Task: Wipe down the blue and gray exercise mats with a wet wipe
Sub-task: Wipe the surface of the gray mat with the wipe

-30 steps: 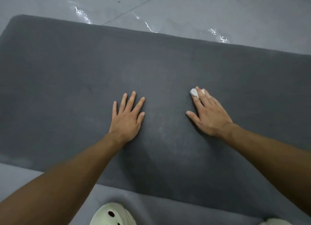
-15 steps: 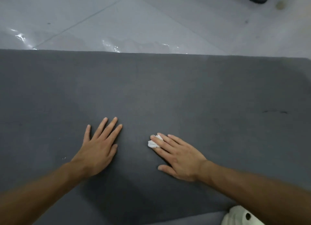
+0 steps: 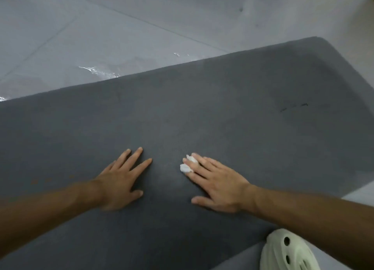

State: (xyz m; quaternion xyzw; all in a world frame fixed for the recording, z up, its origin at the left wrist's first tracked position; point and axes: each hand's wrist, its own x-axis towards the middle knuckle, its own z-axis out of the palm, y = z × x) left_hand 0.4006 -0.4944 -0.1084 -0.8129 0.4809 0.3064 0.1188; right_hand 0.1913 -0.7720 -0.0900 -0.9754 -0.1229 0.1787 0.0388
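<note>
A dark gray exercise mat [image 3: 222, 112] lies flat on the floor and fills most of the view; its rounded far right corner shows at the upper right. My left hand [image 3: 121, 178] rests flat on the mat, fingers straight and spread. My right hand [image 3: 216, 182] lies flat beside it, its straight fingers pressing a small crumpled white wet wipe [image 3: 187, 164] onto the mat. Most of the wipe is hidden under the fingers. No blue mat is in view.
Pale gray floor [image 3: 101, 31] with wet, shiny streaks [image 3: 99, 71] stretches beyond the mat's far edge. A pale green clog [image 3: 289, 251] on my foot stands at the mat's near right edge. A dark scuff mark [image 3: 293, 107] sits on the mat toward the right.
My view has shifted right along the mat, so its right end corner now shows. Both hands stay flat; the right hand still presses the wipe and sits a little farther from the left.
</note>
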